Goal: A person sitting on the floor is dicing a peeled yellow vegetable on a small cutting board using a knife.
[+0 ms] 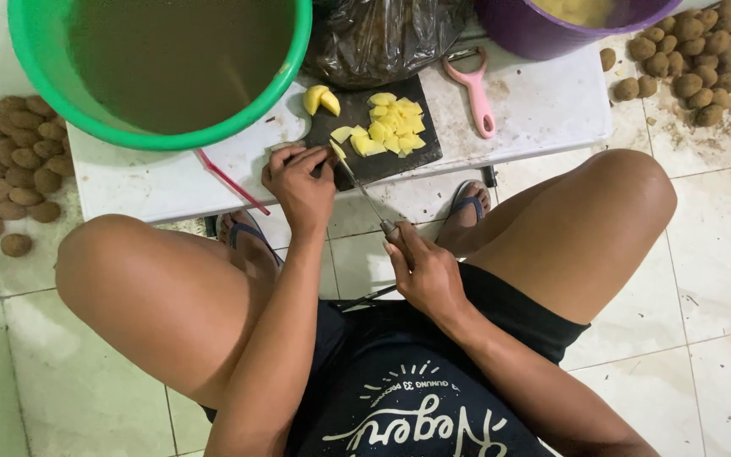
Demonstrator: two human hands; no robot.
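Observation:
My left hand rests at the near-left corner of a dark cutting board, fingers pinching a yellow peeled potato piece. My right hand grips the handle of a knife, whose blade runs up to that piece beside my left fingers. On the board lie several cut yellow potato chunks, with a larger peeled piece at the board's far-left corner.
The board lies on a low white table with a green basin of murky water, a pink peeler, a dark plastic bag and a purple basin. Unpeeled brown potatoes lie heaped on the tiled floor, left and right.

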